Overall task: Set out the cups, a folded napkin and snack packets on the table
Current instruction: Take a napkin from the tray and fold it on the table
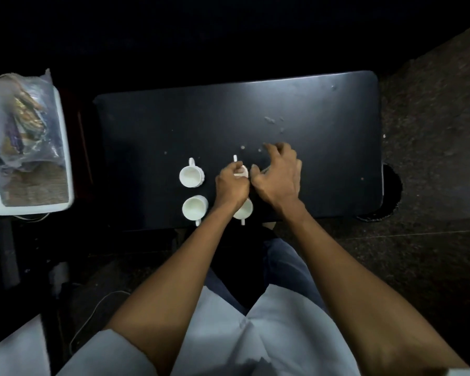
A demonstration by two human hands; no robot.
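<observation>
four white cups mid-frame on dark table point(310, 104), two by two. left hand point(231, 184) curled round far-right cup point(242, 171). right hand point(278, 176) just beside, fingers loosely spread, holding nothing. far-left cup point(191, 177), near-left cup point(194, 208), near-right cup point(244, 210) partly under left wrist. snack packets point(25, 118) in white tub point(63, 147), left edge of frame.

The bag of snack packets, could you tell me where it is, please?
Head view: the bag of snack packets sits in a white tub left of the table, apart from the cups.
</observation>
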